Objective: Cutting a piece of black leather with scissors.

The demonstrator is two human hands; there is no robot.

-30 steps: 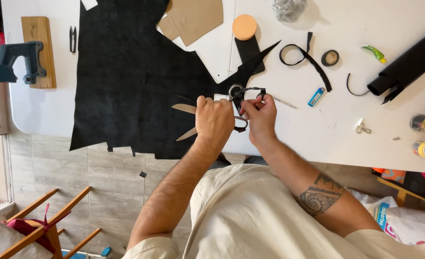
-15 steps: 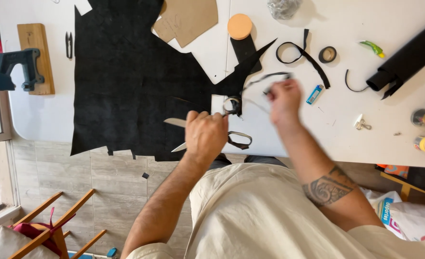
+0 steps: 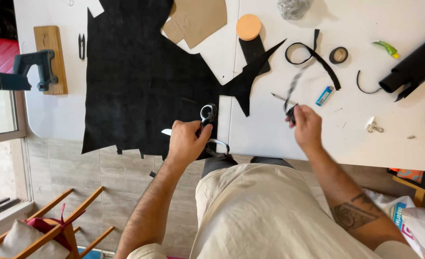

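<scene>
A white table [image 3: 366, 144] is carrying a large black leather sheet [image 3: 140, 81] that is spreading over its left half and hanging past the near edge. At that near edge the left hand [image 3: 186, 141] is clenching the scissors [image 3: 206, 125] over the sheet. To the right, the right hand [image 3: 306, 125] is pinching a thin black leather strip [image 3: 294, 88], blurred, rising above the fingers. A blue lighter [image 3: 324, 95] is lying just beyond it.
</scene>
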